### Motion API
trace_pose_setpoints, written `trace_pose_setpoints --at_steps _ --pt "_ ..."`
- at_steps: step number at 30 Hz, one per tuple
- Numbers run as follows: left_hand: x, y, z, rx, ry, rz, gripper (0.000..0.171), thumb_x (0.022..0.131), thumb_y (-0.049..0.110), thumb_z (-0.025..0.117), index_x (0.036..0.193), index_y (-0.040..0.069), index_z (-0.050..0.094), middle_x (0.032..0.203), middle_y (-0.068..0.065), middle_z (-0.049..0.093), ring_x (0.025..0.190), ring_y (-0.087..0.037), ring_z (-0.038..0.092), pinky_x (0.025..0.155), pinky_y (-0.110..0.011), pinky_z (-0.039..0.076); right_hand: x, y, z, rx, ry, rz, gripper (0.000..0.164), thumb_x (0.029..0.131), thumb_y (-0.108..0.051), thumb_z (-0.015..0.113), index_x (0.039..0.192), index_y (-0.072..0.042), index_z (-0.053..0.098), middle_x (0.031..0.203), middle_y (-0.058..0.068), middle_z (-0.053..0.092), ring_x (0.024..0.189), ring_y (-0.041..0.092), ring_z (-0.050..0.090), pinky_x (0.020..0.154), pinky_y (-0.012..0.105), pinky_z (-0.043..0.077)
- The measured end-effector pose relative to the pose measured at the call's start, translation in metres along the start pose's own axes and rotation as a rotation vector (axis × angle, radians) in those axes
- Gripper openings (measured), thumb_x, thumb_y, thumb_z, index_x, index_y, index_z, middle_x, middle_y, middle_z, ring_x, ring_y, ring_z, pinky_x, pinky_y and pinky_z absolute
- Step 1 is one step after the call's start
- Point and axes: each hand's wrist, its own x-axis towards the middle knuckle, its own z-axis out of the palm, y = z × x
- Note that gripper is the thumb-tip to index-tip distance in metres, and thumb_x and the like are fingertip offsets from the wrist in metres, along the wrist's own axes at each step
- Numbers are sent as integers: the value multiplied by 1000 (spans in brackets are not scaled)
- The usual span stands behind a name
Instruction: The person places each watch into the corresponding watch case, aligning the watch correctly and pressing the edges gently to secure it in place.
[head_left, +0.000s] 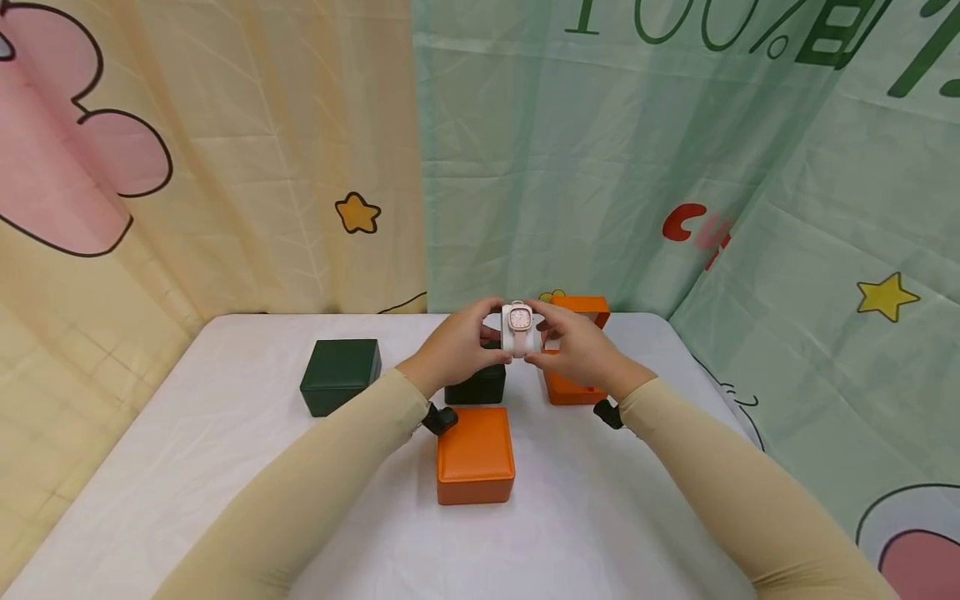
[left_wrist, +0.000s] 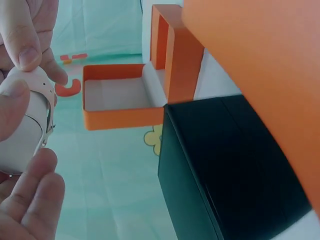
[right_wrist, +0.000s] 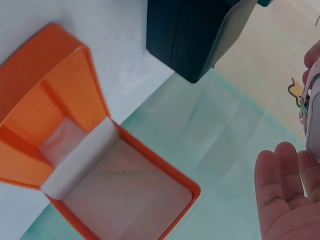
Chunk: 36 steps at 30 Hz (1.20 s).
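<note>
Both hands hold a watch point(head_left: 520, 318) with a pale pink strap, wrapped round a white cushion point(left_wrist: 22, 135), raised above the far part of the table. My left hand point(head_left: 467, 343) grips the cushion's left side between thumb and fingers. From the other side my right hand point(head_left: 579, 343) pinches it, thumb low and fingers high. The watch face points toward the head camera. In the left wrist view the strap point(left_wrist: 37, 80) and its buckle show along the cushion. Just behind my right hand stands an orange box point(head_left: 573, 392) with its lid raised and a pale lining inside.
On the white-covered table point(head_left: 600, 500), a closed orange box point(head_left: 474, 454) stands nearest, below the hands. A dark green box point(head_left: 475, 388) sits behind it, partly hidden by my left hand. Another green box point(head_left: 341, 375) is at the left. Printed curtains point(head_left: 525, 167) hang behind.
</note>
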Motion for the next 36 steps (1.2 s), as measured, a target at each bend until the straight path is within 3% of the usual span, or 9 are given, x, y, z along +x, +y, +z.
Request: trace_pose_setpoints --at_steps 6,11,20,24,30,36 --pt "14 7 12 70 3 20 78 88 22 88 154 16 46 159 -3 52 116 -20 74 97 -37 62 -4 15 -10 43 -4 5 84 90 -13 84 162 -9 41 130 13 68 119 32 67 102 50 59" --pt "26 11 22 145 -20 -1 79 89 30 87 155 18 45 159 -1 53 117 -20 74 97 -39 61 -7 29 -17 68 -25 45 82 91 -15 84 162 -10 42 140 14 66 125 35 65 107 54 55" --pt "43 20 48 288 -56 -36 81 93 39 82 160 18 42 146 0 64 113 -15 71 95 -33 61 -15 56 -25 77 -62 92 80 92 -18 84 161 -15 44 131 10 69 115 29 66 97 48 59" --pt "51 21 62 303 -47 -39 76 92 39 83 155 17 47 133 0 69 108 -16 67 98 -34 59 -19 67 -26 75 -80 147 78 93 -18 83 161 -18 45 129 10 68 116 31 62 99 49 57" --pt "62 22 80 308 -59 -90 79 89 41 85 154 17 48 139 -1 68 115 -18 65 106 -38 56 -26 83 -29 83 -121 190 78 93 -16 81 161 -12 43 131 15 66 123 38 60 104 53 56" --pt "70 25 94 335 -75 -119 68 87 40 87 142 14 57 126 0 71 100 -17 64 96 -35 59 -29 100 -29 88 -177 246 77 94 -19 80 161 -12 43 139 16 62 126 41 59 97 45 61"
